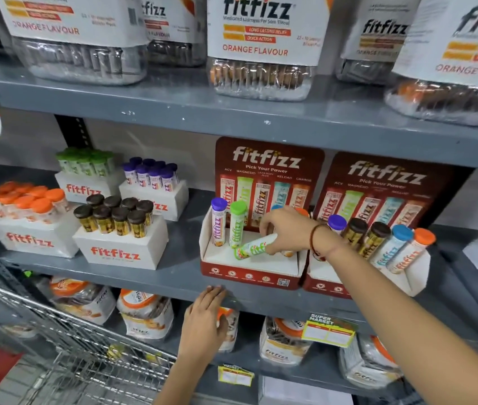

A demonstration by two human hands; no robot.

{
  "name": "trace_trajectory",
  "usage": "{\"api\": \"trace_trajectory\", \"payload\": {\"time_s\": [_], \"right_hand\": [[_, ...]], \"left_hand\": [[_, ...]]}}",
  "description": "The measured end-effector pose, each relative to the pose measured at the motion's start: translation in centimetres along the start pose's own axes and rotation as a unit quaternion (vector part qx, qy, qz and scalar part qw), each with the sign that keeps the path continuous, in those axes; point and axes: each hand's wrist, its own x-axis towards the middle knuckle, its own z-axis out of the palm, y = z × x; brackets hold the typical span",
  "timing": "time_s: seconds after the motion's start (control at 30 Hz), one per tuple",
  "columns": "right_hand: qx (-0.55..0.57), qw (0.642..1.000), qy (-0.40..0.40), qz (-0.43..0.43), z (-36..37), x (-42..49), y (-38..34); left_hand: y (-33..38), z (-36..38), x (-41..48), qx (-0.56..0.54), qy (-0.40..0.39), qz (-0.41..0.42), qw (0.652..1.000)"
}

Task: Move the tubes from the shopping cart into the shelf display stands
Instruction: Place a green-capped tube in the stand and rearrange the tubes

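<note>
My right hand [286, 229] grips a white tube with green print [254, 247], tilted almost flat over the white tray of the left red display stand [249, 274]. A purple-capped tube [218, 222] and a green-capped tube [237, 223] stand upright in that stand's back left holes. The right red display stand [334, 285] holds several tubes [378, 244] with purple, brown, blue and orange caps. My left hand [205, 320] rests flat against the front edge of the grey shelf [173, 283], holding nothing. The wire shopping cart [65, 340] is at lower left; no tubes show in it.
White boxes of orange-capped [30, 229], brown-capped [118, 232], green-capped [85, 173] and purple-capped [153, 185] tubes fill the shelf's left half. Big clear jars [264, 48] stand on the shelf above. Jars and pouches [144, 314] lie on the shelf below, with price tags [330, 331] on its edge.
</note>
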Motion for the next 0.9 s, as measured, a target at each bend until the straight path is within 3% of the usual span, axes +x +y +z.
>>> {"api": "trace_trajectory", "payload": {"time_s": [0.1,0.3,0.57,0.9], "right_hand": [[0.132,0.989,0.057,0.046,0.5,-1.2,1.0],[0.328,0.926,0.152,0.110,2.4,-3.3,1.9],[0.340,0.912,0.195,0.124,4.3,-5.1,2.0],[0.424,0.857,0.264,0.131,4.5,-9.8,6.6]], "left_hand": [[-0.1,0.2,0.1,-0.002,-0.004,-0.011,1.000],[-0.5,0.9,0.2,0.000,0.001,-0.005,1.000],[-0.3,1.1,0.2,0.013,0.017,-0.013,1.000],[3.0,0.5,2.3,0.004,0.033,-0.054,0.998]]}}
